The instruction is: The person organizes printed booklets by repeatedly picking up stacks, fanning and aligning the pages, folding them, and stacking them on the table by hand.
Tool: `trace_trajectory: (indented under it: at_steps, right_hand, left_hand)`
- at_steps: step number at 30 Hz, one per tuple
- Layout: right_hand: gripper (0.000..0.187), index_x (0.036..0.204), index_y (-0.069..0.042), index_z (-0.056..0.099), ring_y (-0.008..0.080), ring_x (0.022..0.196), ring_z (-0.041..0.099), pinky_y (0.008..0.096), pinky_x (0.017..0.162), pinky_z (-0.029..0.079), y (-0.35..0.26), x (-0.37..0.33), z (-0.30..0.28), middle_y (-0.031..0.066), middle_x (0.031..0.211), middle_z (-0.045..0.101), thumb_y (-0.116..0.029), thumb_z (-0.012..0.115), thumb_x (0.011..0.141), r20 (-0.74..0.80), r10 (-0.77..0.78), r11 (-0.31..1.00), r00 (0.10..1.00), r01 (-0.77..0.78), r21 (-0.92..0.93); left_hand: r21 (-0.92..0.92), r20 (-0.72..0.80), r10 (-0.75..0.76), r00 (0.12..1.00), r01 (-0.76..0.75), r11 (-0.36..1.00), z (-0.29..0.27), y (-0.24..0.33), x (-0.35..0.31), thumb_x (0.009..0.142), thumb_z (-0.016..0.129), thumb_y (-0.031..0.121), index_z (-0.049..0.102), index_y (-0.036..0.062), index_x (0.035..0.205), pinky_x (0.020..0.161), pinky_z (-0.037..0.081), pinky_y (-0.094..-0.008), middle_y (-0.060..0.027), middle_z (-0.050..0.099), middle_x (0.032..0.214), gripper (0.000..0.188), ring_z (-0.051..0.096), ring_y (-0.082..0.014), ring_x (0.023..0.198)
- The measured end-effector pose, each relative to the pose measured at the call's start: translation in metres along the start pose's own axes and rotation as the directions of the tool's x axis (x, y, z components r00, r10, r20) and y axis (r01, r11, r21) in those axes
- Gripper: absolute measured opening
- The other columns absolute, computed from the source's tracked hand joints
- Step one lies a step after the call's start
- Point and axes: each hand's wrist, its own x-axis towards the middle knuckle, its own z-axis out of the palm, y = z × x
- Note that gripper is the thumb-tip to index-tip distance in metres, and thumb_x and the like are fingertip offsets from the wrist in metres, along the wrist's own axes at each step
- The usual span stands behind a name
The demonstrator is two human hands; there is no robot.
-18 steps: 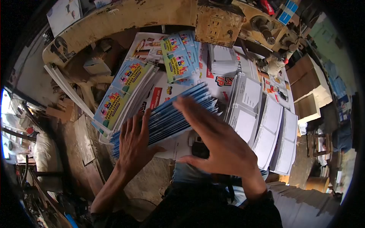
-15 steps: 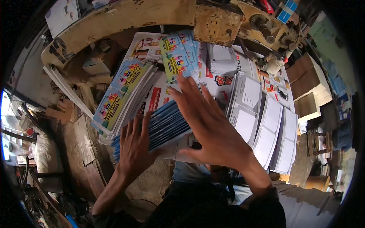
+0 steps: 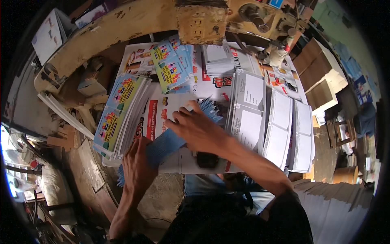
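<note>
The left hand [image 3: 139,168] clasps a layered blue paper bundle [image 3: 164,147]; the right hand [image 3: 199,129] curls above, grip unclear; glossy booklets [image 3: 122,110] lie beyond the left.

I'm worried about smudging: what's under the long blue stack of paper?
White printed paper shows along both long sides of the blue stack; whatever lies directly beneath is covered.

A paper-covered surface [image 3: 175,164] is carrying stacked colourful booklets [image 3: 118,107] at left, blue-and-yellow covers [image 3: 170,69] overlapping toward the back, a white paper stack [image 3: 219,57] sitting near them, grey-and-white paper piles [image 3: 248,107] lining the right
</note>
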Motion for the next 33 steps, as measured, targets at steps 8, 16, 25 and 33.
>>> trace_trajectory:
  at_steps: [8,16,25,33]
  right_hand:
    - [0.089,0.135,-0.001,0.048,0.033,0.134,0.042,0.049,0.116,0.024,0.005,-0.001,0.002,0.0189,0.135,0.05,-0.032,0.088,0.061,-0.035,0.091,0.996,0.995,-0.09,0.027]
    - [0.114,0.139,0.0,0.045,0.0335,0.139,0.036,0.0507,0.12,0.018,0.021,-0.003,0.002,0.0215,0.143,0.044,-0.046,0.093,0.047,0.058,0.092,0.995,0.994,-0.094,0.038]
    - [0.064,0.147,-0.007,0.042,0.0218,0.147,0.025,0.0365,0.121,0.017,0.098,-0.029,0.022,0.0112,0.154,0.039,-0.051,0.045,0.1,0.007,0.751,0.119,0.66,-0.147,0.982]
    - [0.08,0.152,-0.006,0.033,0.0204,0.125,0.053,0.035,0.109,0.038,0.086,-0.033,0.018,0.0087,0.152,0.04,-0.066,0.03,0.099,0.42,0.435,-0.473,0.796,-0.195,0.859]
  left_hand:
    - [0.184,-0.09,0.053,0.995,-0.036,0.982,-0.011,0.01,0.003,0.063,0.089,0.034,0.048,0.0037,0.127,0.09,0.044,-0.0512,-0.0211,0.057,0.116,0.082,0.056,-0.0386,0.11]
    - [0.234,0.059,-0.271,0.961,0.25,0.939,-0.039,-0.042,-0.021,0.05,0.094,0.037,0.037,0.0087,0.144,0.11,0.034,-0.0567,-0.0247,0.042,0.142,0.113,0.039,-0.0429,0.133]
    - [-0.502,-0.419,0.137,0.897,-0.356,0.788,0.045,-0.114,-0.046,0.059,0.085,0.031,0.04,0.0065,0.143,0.099,0.047,-0.0438,-0.0145,0.048,0.138,0.098,0.051,-0.0304,0.122]
    - [-0.636,-0.462,-0.351,0.814,-0.028,0.771,0.065,-0.083,-0.04,0.063,0.089,0.024,0.033,0.0111,0.15,0.104,0.044,-0.0463,-0.0136,0.042,0.144,0.104,0.043,-0.0312,0.13]
